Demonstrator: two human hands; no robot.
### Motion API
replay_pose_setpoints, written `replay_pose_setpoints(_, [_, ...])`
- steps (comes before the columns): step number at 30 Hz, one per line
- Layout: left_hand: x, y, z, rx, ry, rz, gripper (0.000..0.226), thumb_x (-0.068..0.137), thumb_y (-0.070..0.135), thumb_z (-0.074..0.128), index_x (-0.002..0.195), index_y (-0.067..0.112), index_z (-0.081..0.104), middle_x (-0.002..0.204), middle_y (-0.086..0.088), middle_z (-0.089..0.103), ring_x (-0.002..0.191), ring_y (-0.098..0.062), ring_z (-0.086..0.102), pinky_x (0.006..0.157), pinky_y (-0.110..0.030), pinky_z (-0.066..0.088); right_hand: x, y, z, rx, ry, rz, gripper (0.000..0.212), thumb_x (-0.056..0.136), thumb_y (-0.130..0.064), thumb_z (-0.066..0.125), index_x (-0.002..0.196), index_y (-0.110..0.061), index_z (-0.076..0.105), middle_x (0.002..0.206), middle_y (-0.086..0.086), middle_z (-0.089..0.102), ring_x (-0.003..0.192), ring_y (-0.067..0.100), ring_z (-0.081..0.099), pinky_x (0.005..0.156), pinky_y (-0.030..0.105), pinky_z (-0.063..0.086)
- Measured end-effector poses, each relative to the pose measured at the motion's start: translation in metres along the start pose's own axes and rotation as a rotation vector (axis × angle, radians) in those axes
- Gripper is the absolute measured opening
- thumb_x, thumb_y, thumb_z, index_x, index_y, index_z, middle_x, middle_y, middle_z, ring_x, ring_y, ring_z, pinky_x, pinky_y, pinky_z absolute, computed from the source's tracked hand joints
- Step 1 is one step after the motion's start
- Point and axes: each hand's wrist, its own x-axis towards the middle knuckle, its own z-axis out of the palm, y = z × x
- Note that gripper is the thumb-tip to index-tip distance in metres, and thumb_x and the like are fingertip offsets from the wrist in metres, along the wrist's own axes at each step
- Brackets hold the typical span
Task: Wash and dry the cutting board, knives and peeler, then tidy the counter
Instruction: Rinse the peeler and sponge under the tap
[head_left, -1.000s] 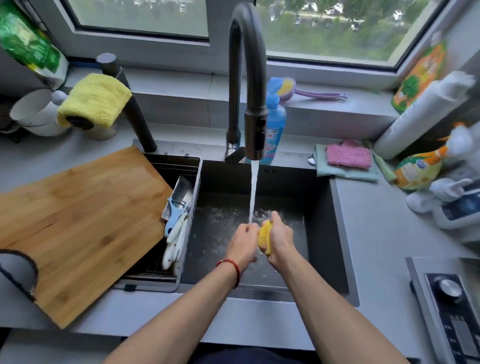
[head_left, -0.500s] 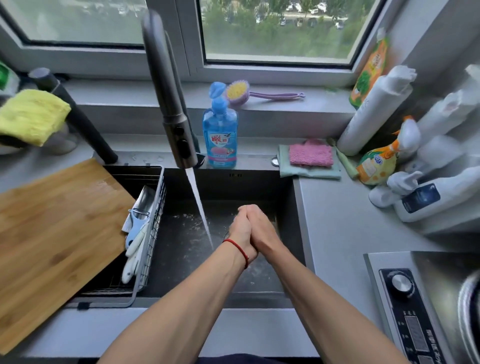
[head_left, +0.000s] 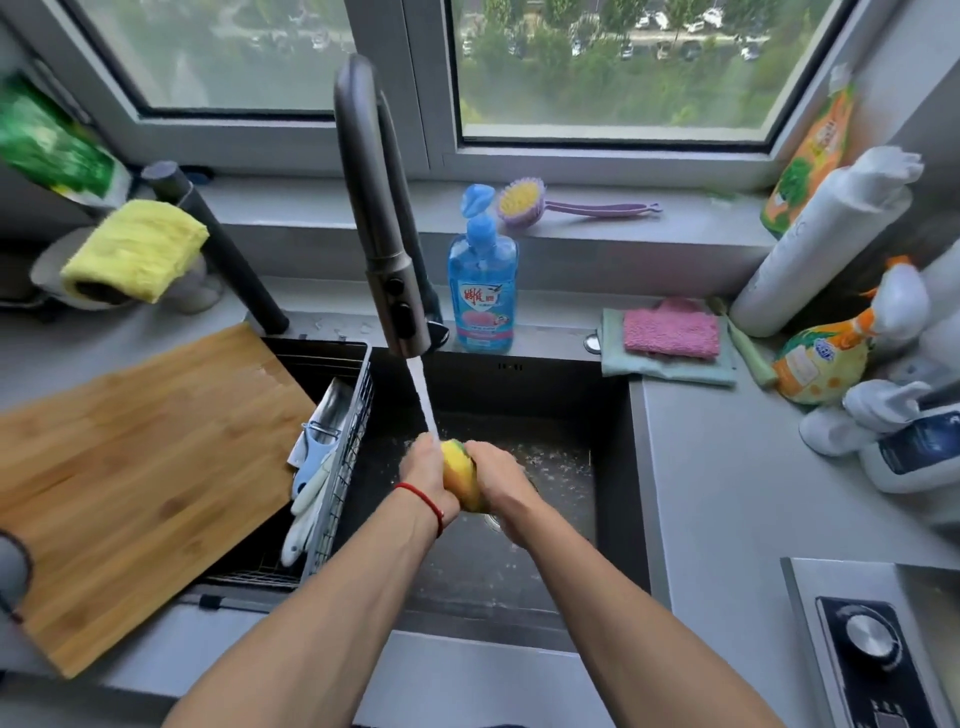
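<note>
Now, sponge (head_left: 461, 480) squeezed between left hand (head_left: 427, 470), right hand (head_left: 501, 480), fingers curled around it

Large rectangular wooden cutting board (head_left: 140, 478), golden-brown bamboo grain, flat and askew on the grey table (head_left: 717, 499), right corner jutting over the wire drying basket (head_left: 343, 467) at the sink's left edge. In that basket, leaning against its right wall: pale-blue plastic peeler (head_left: 311, 457) on top; white-handled knives (head_left: 306, 514) beneath, handles toward the near end, blades up toward the far end, partly hidden. Yellow-and-green sponge (head_left: 460, 480) squeezed between left hand (head_left: 426, 478) and right hand (head_left: 501, 483) over the dark sink, just beside the running stream.
</note>
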Motion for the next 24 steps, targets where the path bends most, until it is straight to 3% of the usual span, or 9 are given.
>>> replay_pose_setpoints(3, [0.005,0.008,-0.011,0.113,0.049,0.179,0.026,0.097,0.016,0.058,0.115,-0.002,0.061,0.11,-0.024,0.068,0.101,-0.037,0.067,0.093,-0.052,0.056,-0.001,-0.017,0.029,0.001,0.086,-0.075,0.029,0.093,-0.046,0.048,0.092,-0.026,0.07,0.097,-0.001,0.071,0.094,0.019,0.066,0.082,0.039,0.058])
replay_pose_setpoints(6, [0.006,0.009,-0.019,0.298,0.054,0.297,0.036,0.098,0.041,0.055,0.109,0.007,0.062,0.103,-0.018,0.069,0.095,-0.034,0.069,0.083,-0.046,0.06,0.0,-0.034,0.036,0.076,0.226,-0.059,0.034,0.093,-0.049,0.051,0.09,-0.023,0.073,0.095,0.004,0.072,0.096,0.024,0.066,0.093,0.048,0.056])
replay_pose_setpoints(8, [0.012,0.017,-0.027,0.396,0.031,0.312,0.043,0.098,0.049,0.051,0.097,0.009,0.066,0.088,-0.012,0.069,0.081,-0.027,0.068,0.068,-0.036,0.056,-0.002,-0.04,0.045,0.011,0.255,-0.104,0.031,0.095,-0.05,0.05,0.098,-0.025,0.067,0.099,0.003,0.07,0.096,0.023,0.066,0.092,0.047,0.056])
replay_pose_setpoints(11, [0.018,0.026,-0.032,0.425,0.019,0.285,0.04,0.096,0.043,0.058,0.088,0.006,0.068,0.085,-0.014,0.069,0.078,-0.029,0.066,0.074,-0.041,0.056,-0.013,-0.037,0.059,-0.102,0.339,-0.269,0.028,0.093,-0.053,0.048,0.096,-0.028,0.06,0.099,0.001,0.066,0.091,0.019,0.064,0.086,0.045,0.056])
replay_pose_setpoints(13, [0.015,0.024,-0.032,0.404,-0.035,0.233,0.03,0.095,0.034,0.058,0.088,0.007,0.069,0.082,-0.013,0.068,0.073,-0.027,0.064,0.066,-0.038,0.053,-0.018,-0.033,0.059,-0.163,0.472,-0.286,0.033,0.095,-0.053,0.046,0.087,-0.025,0.061,0.092,0.002,0.065,0.086,0.022,0.063,0.083,0.047,0.056])
replay_pose_setpoints(18, [0.008,0.02,-0.026,0.398,-0.085,0.176,0.053,0.091,0.059,0.05,0.083,0.011,0.071,0.069,-0.009,0.064,0.062,-0.025,0.061,0.058,-0.033,0.049,-0.015,-0.035,0.049,-0.15,0.525,-0.126,0.058,0.083,-0.071,0.053,0.07,-0.015,0.063,0.071,0.004,0.067,0.071,0.026,0.064,0.067,0.041,0.055])
replay_pose_setpoints(21, [0.012,0.02,-0.026,0.432,-0.116,0.144,0.056,0.095,0.058,0.047,0.08,0.007,0.066,0.057,-0.005,0.053,0.044,-0.019,0.049,0.041,-0.02,0.037,-0.005,-0.032,0.052,-0.025,0.508,0.024,0.044,0.083,-0.058,0.063,0.078,-0.015,0.072,0.084,0.008,0.071,0.084,0.028,0.067,0.08,0.046,0.06])
replay_pose_setpoints(22, [0.013,0.019,-0.027,0.451,-0.143,0.126,0.053,0.098,0.054,0.044,0.082,0.007,0.064,0.053,-0.004,0.049,0.038,-0.016,0.043,0.037,-0.017,0.033,-0.001,-0.031,0.052,0.036,0.493,0.084,0.037,0.084,-0.051,0.065,0.085,-0.015,0.073,0.089,0.01,0.07,0.087,0.029,0.068,0.078,0.045,0.061])
replay_pose_setpoints(24, [0.015,0.017,-0.033,0.472,-0.228,0.048,0.051,0.104,0.051,0.04,0.087,0.008,0.06,0.047,-0.002,0.041,0.031,-0.011,0.034,0.034,-0.014,0.028,-0.001,-0.029,0.046,0.19,0.414,0.174,0.03,0.09,-0.039,0.064,0.092,-0.01,0.07,0.085,0.011,0.068,0.066,0.026,0.069,0.052,0.033,0.057])
